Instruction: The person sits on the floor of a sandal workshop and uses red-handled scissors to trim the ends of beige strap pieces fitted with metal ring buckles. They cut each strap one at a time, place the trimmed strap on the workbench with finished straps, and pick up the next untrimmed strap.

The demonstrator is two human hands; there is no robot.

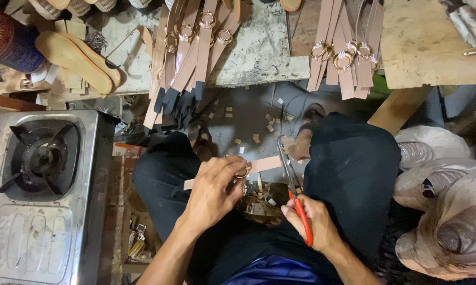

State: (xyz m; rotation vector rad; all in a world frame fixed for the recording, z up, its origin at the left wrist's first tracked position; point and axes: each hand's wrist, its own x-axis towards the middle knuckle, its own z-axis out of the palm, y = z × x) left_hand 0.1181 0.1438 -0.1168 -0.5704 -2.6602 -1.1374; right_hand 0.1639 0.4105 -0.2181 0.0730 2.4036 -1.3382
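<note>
Tan strap (264,164), gold ring, flat, held level

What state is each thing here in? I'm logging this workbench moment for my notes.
left hand: gripping a tan strap.
tan strap: held level, gold ring fitted, one end between the scissor blades.
right hand: closed on the scissor handles.
scissors: red-handled, blades open around the strap.
gas stove: unlit, no pot on it.
finished straps: lying in bundles over the bench edge.
shoe sole: lying flat.
</note>
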